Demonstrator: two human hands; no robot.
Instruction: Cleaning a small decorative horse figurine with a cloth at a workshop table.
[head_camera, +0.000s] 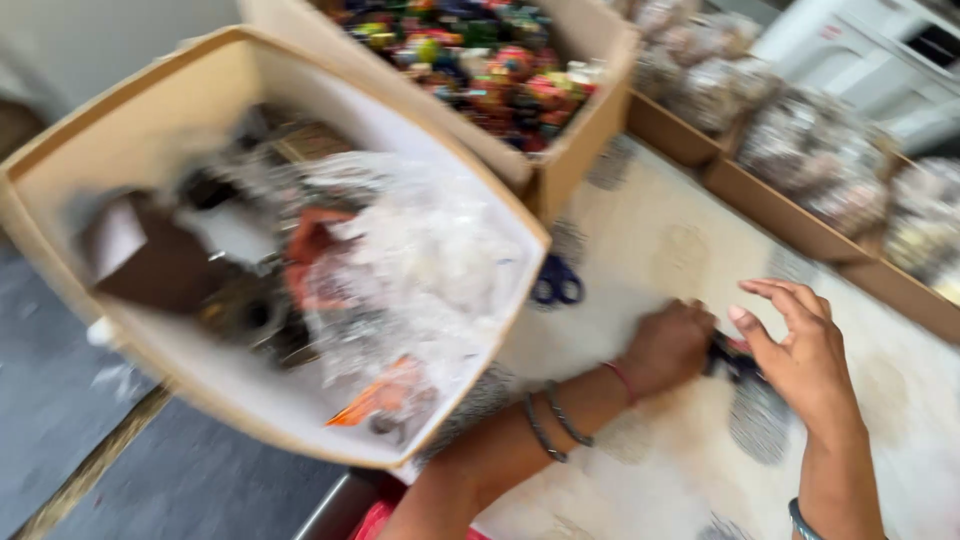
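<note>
Cardboard box (200, 120) at the left, open, tilted, stuffed with clear plastic bags (400, 270) and blurred dark bits. Second cardboard box (590, 110) behind, heaped with bright little toys (490, 70). Blue scissors (557, 283) flat on the pale patterned worktop (660, 240), just beside the near box. Bagged goods (810, 150) in trays along the far edge. Left hand (668, 347) curled shut on a small dark object (730, 357), too blurred to identify. Right hand (800, 350) open, fingers spread, thumb touching the same object.
</note>
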